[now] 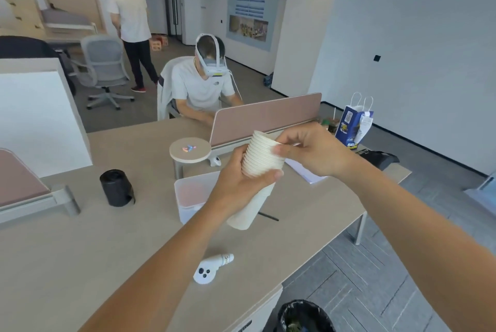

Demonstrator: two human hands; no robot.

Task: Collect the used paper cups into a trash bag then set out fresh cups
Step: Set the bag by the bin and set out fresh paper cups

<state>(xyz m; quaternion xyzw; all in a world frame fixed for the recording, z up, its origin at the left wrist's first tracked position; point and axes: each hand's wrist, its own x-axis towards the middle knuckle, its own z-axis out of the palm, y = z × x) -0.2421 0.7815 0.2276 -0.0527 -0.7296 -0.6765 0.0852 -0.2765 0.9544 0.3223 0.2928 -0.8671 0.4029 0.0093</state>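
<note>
left hand (236,184) grips the cup stack (257,170), hiding its middle; right hand (308,149) pinches the top rim.

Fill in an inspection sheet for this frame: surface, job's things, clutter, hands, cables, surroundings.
Surface: beige desk, no spills visible.
Job's things: stack of nested paper cups held above the desk; lined bin on the floor at the desk's edge; black bag roll standing on the desk.
Clutter: white controller, translucent box, small round stand, blue paper bag, black pen.
Hands: left hand wrapped around the stack; right hand with fingers pinching the top rims.
Cables: nothing seen.
Surroundings: seated person in a headset behind a pink divider; another person standing beyond.
</note>
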